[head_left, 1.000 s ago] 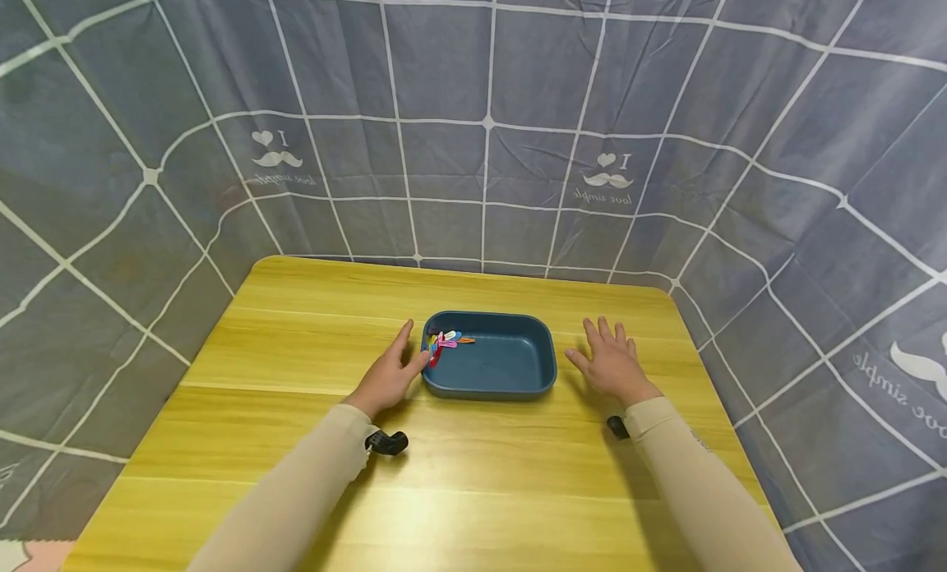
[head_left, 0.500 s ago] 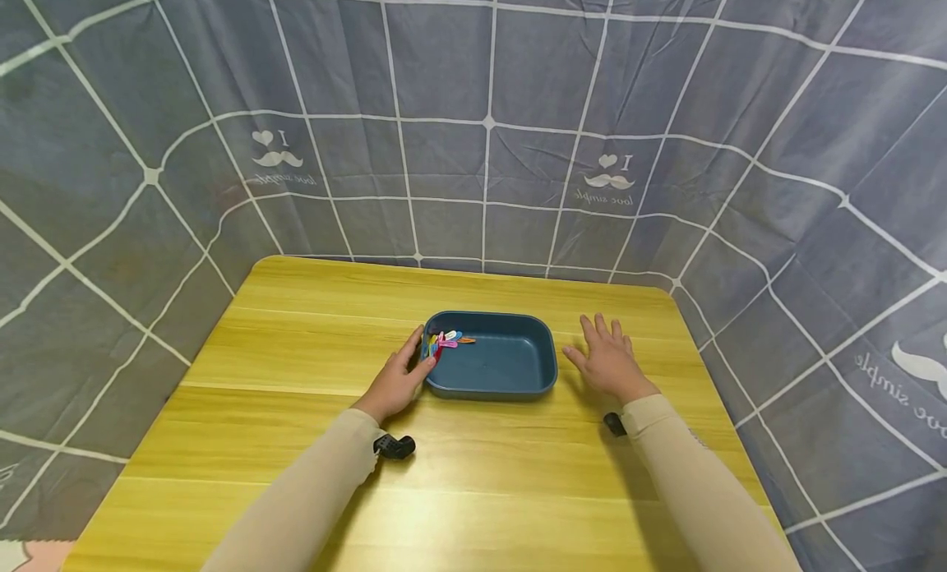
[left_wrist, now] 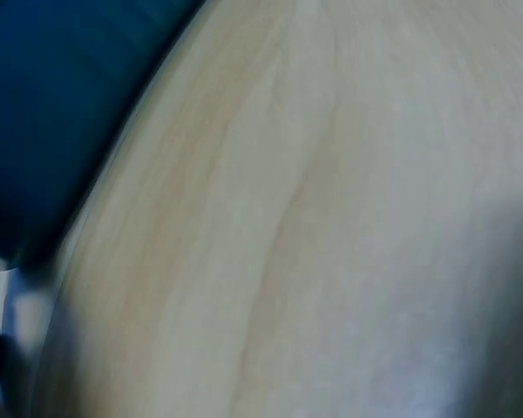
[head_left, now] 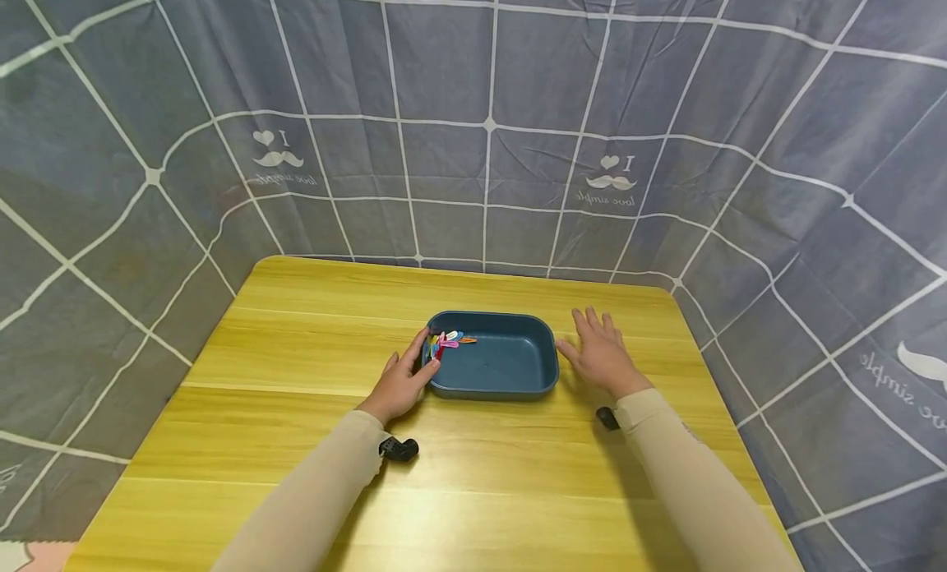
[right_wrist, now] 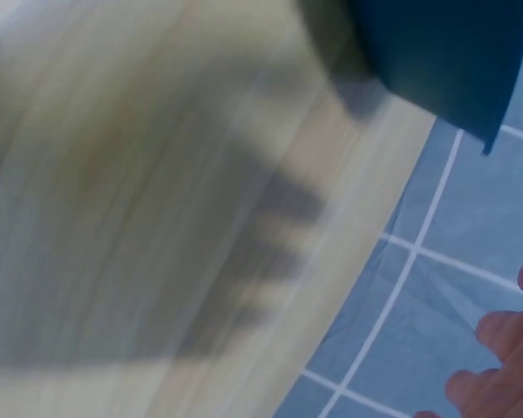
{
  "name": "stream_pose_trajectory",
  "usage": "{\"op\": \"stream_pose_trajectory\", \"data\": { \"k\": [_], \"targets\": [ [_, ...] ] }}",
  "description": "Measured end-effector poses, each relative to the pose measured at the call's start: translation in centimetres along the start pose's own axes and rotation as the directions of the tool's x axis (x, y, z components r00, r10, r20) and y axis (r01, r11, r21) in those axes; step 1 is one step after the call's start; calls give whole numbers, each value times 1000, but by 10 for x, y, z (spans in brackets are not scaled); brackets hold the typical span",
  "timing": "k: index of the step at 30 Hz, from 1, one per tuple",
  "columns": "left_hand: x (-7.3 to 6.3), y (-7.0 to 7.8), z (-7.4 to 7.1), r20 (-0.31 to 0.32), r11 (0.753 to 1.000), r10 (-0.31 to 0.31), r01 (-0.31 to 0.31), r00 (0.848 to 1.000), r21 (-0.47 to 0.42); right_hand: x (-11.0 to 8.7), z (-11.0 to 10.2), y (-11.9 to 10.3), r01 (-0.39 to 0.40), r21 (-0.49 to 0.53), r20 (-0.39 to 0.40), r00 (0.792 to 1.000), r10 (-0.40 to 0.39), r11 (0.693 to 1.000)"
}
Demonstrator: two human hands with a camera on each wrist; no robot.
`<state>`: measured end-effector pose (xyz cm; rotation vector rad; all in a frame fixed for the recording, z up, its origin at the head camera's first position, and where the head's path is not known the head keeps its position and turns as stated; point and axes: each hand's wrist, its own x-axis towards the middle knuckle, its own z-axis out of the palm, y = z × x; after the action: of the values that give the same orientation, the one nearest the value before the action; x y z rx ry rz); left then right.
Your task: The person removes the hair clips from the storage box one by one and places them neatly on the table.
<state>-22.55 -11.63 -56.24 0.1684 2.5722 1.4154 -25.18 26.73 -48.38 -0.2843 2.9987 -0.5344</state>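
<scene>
A dark blue rectangular plastic bin stands on the wooden table. Small colourful hair clips lie bunched at its left end, in pink, white, blue, orange and red. My left hand is at the bin's left end, fingers extended along the outer side and thumb at the rim near the front corner. On the other side, my right hand is spread, its thumb close to the right wall and the other fingers pointing toward the back. The right wrist view shows a few fingertips and the bin's corner.
The yellow wood-grain table extends around the bin on all sides. A grey curtain with white grid lines hangs behind the table and along both sides. Black wrist straps or mounts sit at the cuffs of beige sleeves.
My left hand has moved right, up against the bin's left end. My right hand has shifted left toward the bin's right wall. The clips stay at the left end.
</scene>
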Motion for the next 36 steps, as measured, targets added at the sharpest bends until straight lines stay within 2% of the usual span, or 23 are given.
{"op": "stream_pose_trajectory", "data": {
  "k": [6, 14, 24, 30, 36],
  "targets": [
    [-1, 0, 0, -5, 1000, -4, 4, 1000, 2, 7, 0, -16, 49, 18, -20, 999, -49, 999],
    [-2, -2, 3, -17, 999, -25, 25, 1000, 20, 11, -4, -43, 94, 97, 20, 995, -96, 991],
    [-3, 1, 1, -26, 1000, 5, -5, 1000, 20, 22, -4, -73, 160, 170, 20, 986, -166, 972],
    [-3, 5, 2, -32, 999, 22, -21, 999, 25, 34, -1, -89, 176, 205, 8, 983, -182, 963],
    [0, 2, 5, -40, 999, 18, -17, 999, 40, 43, 0, -102, 179, 225, 10, 982, -186, 958]
  ]
}}
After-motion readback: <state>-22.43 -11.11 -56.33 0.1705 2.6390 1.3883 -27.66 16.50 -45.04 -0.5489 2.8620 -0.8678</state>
